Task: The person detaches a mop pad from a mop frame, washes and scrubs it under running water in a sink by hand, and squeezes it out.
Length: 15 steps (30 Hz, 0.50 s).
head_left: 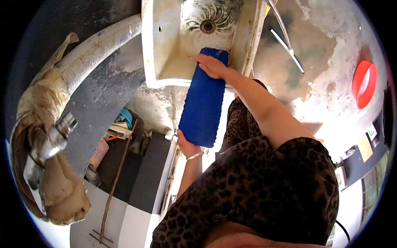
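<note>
A long blue cloth [202,103], perhaps a folded towel, with scalloped edges, slants across the front rim of the worn sink [165,82]. Its far end reaches over the basin. At the near end my left hand [187,144], a bracelet on its wrist, is closed on the cloth's lower left corner, its fingers partly hidden beneath. My right hand [211,67] lies flat across the top of the far end, fingers stretched toward the left edge.
A wrapped pipe [99,43] and a metal tap [62,132] stand at the left. Below lies a rake with a long wooden handle [115,177]. On the right are a red basin [364,84] and a thin white-green stick [289,51].
</note>
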Each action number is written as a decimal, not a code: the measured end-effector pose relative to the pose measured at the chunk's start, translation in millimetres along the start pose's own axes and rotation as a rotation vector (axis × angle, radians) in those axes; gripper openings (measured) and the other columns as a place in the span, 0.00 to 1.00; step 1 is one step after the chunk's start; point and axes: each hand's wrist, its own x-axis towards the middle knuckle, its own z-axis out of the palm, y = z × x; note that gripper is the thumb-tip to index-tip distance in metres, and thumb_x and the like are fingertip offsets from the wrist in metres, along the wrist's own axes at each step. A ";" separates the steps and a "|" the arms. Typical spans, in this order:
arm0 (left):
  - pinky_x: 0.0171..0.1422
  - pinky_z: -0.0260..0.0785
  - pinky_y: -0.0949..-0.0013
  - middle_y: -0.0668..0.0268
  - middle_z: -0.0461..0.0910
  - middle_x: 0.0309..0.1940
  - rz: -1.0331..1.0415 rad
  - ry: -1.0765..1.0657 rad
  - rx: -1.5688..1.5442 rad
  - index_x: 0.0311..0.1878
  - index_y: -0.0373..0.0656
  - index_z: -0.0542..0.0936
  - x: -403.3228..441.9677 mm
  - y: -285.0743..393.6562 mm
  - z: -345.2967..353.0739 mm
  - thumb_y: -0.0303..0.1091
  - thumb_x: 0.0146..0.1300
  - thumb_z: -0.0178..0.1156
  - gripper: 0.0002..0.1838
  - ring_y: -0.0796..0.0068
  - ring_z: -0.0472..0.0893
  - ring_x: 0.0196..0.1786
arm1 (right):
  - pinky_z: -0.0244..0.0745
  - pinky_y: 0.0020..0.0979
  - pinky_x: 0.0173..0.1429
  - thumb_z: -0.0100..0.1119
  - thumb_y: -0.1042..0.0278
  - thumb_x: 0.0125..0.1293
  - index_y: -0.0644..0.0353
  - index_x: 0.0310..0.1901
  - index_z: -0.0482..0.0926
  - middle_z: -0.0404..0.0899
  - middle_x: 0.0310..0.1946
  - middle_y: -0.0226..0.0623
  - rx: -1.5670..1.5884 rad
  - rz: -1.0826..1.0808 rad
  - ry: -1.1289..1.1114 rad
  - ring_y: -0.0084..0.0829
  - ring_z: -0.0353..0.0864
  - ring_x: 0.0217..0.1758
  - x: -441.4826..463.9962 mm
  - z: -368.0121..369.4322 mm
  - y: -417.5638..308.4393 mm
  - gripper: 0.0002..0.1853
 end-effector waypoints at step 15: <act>0.53 0.70 0.52 0.53 0.72 0.54 -0.143 -0.012 -0.064 0.58 0.40 0.67 25.6 -20.1 -36.2 0.57 0.63 0.43 0.32 0.54 0.75 0.52 | 0.63 0.46 0.60 0.31 0.49 0.68 0.65 0.50 0.74 0.72 0.53 0.50 0.107 0.611 -0.051 0.52 0.70 0.56 65.1 -25.6 55.0 0.28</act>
